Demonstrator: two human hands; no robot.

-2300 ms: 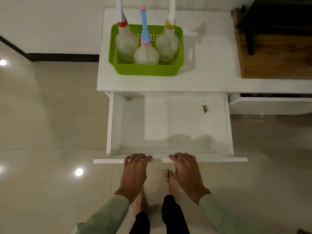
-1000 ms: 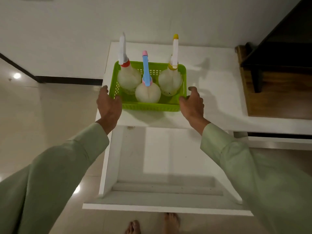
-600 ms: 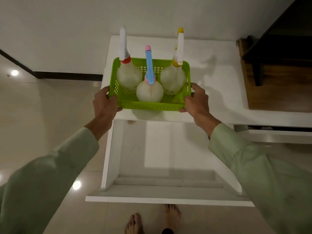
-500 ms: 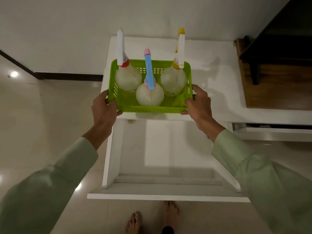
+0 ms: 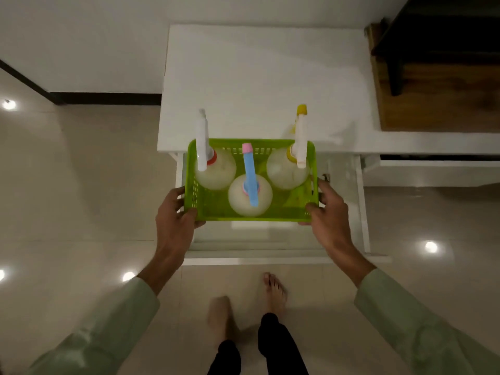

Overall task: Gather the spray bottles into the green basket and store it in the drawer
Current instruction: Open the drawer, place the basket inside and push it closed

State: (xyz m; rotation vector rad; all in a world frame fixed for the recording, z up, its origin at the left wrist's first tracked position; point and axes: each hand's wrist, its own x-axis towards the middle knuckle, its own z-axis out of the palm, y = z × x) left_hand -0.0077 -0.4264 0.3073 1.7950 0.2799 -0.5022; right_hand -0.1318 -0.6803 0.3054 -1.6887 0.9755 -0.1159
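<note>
Hands, left (image 5: 176, 212) and right (image 5: 328, 212), grasping green basket (image 5: 213, 209) sides; we lower level into open drawer (image 5: 361, 212), spray bottles (image 5: 250, 194) upright.

Green basket (image 5: 251, 212) – 3 upright spray bottles (image 5: 250, 194) inside – seemingly above the open drawer (image 5: 361, 201).

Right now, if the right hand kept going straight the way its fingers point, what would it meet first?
The green plastic basket it already grips: the right hand presses its right wall. Beyond that, probably the yellow-capped spray bottle.
</note>
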